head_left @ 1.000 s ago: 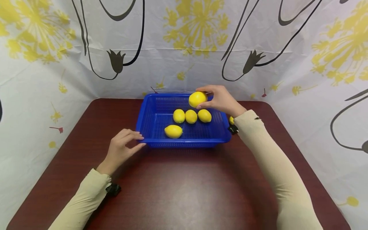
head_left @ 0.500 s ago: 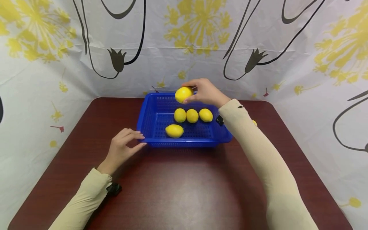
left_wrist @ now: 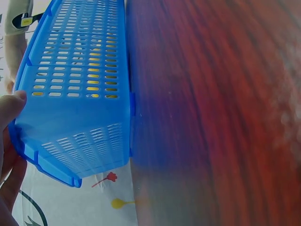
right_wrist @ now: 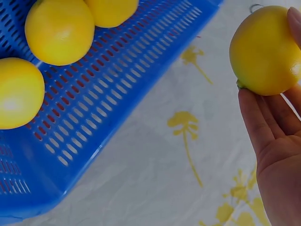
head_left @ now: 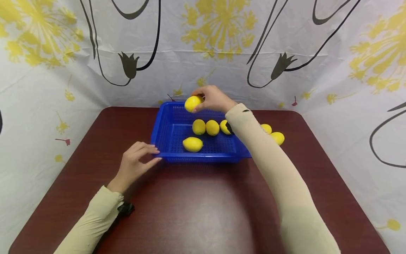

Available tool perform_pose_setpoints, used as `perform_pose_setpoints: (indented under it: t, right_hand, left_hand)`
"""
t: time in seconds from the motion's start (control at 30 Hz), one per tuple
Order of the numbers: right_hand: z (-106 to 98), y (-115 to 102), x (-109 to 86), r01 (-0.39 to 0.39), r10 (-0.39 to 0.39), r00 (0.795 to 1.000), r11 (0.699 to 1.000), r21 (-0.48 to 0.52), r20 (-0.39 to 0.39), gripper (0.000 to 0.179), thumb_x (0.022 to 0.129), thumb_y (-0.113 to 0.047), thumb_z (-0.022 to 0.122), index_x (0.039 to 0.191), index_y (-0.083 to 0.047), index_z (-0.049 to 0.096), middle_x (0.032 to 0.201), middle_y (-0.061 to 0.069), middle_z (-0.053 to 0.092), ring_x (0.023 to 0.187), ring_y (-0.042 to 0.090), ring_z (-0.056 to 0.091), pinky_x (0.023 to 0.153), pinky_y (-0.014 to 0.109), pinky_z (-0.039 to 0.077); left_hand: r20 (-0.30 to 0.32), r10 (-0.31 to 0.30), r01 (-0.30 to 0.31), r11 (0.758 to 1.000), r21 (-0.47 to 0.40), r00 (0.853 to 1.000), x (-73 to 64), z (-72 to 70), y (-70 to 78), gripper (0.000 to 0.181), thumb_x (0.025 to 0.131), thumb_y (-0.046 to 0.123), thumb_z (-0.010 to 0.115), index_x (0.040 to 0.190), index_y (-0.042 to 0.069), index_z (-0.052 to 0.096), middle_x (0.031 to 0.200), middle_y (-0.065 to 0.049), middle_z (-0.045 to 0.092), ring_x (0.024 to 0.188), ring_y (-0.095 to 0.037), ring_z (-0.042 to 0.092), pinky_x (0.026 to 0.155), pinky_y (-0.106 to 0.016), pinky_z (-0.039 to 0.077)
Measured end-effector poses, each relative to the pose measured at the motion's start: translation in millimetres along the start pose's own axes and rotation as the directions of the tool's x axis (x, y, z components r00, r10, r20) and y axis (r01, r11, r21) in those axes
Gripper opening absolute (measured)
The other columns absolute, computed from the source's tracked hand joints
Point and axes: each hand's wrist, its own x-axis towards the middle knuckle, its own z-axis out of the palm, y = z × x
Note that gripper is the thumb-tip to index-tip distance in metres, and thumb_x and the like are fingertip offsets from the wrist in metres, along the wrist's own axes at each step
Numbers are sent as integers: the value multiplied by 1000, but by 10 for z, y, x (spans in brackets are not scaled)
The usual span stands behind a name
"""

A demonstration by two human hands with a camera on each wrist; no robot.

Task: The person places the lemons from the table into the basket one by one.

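Above the back part of the blue plastic basket (head_left: 196, 155), my right hand (head_left: 216, 100) grips a yellow lemon (head_left: 192, 103) between thumb and fingers. The right wrist view shows that lemon (right_wrist: 265, 52) beyond the basket's rim, with fingers beneath it. My left hand (head_left: 131, 165) pinches the basket's front left corner; its thumb (left_wrist: 13, 104) presses the outside of the rim in the left wrist view. Inside the basket, three lemons stand in a row, the middle one (head_left: 212, 127) among them, the right one partly behind my right wrist. Another lemon (head_left: 192, 144) lies in front of the row.
Two lemons, the nearer one (head_left: 277, 138) and one behind it (head_left: 266, 128), lie on the dark red table (head_left: 196, 208) right of the basket, partly covered by my right sleeve (head_left: 272, 165). A white patterned cloth (head_left: 177, 70) hangs behind the table and along its sides.
My right hand has carried its lemon leftward and slightly back over the basket. Lemons right of the basket have come into sight from behind the sleeve. The left hand stays at the corner.
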Motion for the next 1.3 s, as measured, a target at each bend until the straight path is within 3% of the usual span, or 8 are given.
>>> perform_pose_setpoints:
  t: [0.23,0.47,0.63,1.3]
  right_hand:
    - [180,-24,160,-10,14,998,997,-71,65,58,79,-31,84,129,-11,64,127,8,67,111,22,61,99,37,50]
    - [330,-26,287,12,5,993,990,-144,118,51,80,-34,83,124,-12,67,120,6,68,104,21,62,94,37,52]
    - [441,-37,315,-6,32,986,987,-159,164,54,82,-34,81,129,-11,65,125,6,67,109,20,62,96,35,53]
    - [675,71,418,-42,48,977,999,-31,206,55,82,-32,81,132,-14,64,128,4,67,111,18,63,97,34,53]
  left_hand:
    - [-2,6,-6,1000,-12,1000,-5,-9,5,41,56,1,92,94,9,77,91,-5,74,93,-21,66,96,-10,45]
    - [-5,20,-20,1000,-11,1000,26,-16,11,39,58,3,92,93,8,77,90,-5,74,92,-21,66,94,-12,46]
    - [-3,19,-19,1000,0,1000,30,-32,10,37,58,5,93,92,8,77,90,-5,74,92,-21,67,94,-12,46]
    - [10,21,-21,1000,-6,1000,19,-39,1,38,59,5,93,93,7,77,91,-5,74,92,-20,67,94,-11,46]
